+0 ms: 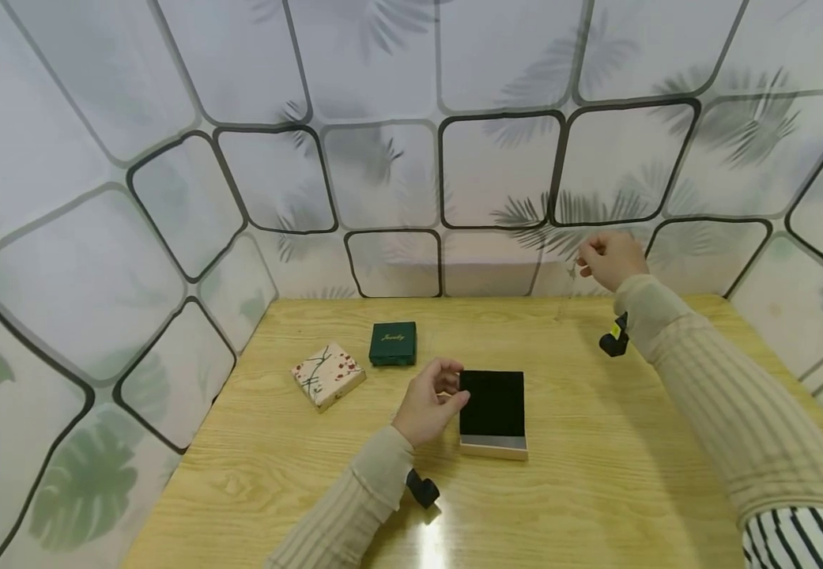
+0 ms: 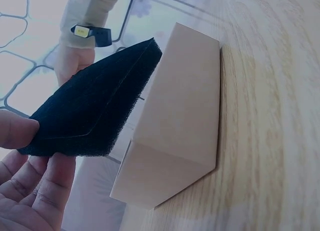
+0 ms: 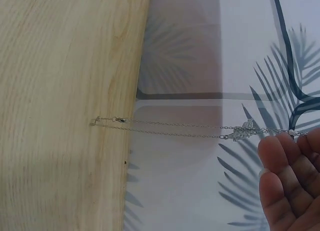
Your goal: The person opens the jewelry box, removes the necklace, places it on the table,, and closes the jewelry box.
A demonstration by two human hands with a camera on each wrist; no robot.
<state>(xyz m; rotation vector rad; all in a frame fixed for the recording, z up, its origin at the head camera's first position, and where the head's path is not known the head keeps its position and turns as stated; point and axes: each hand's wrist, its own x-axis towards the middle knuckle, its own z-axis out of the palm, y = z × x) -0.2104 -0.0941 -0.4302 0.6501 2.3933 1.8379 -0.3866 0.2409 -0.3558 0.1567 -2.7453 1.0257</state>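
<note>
My left hand [image 1: 428, 403] pinches a black foam pad [image 2: 95, 96] by its edge, thumb on one face and fingers on the other. In the left wrist view the pad is tilted up out of a pale pink open box [image 2: 185, 101], which stands on the table. Toward the far right edge of the table, my right hand [image 1: 613, 257] is raised and holds a thin silver necklace [image 3: 243, 131]. Its chain hangs down with a sparkling pendant close to the fingers and a clasp [image 3: 120, 120] near the lower end. The pinching fingertips are partly out of the right wrist view.
Left of the pink box, a dark green jewelry box [image 1: 393, 344] sits on the wooden table [image 1: 311, 490]. Beside it lies a cream box with a red floral pattern [image 1: 329, 375]. Patterned fabric [image 1: 390, 182] rises behind the table's far edge.
</note>
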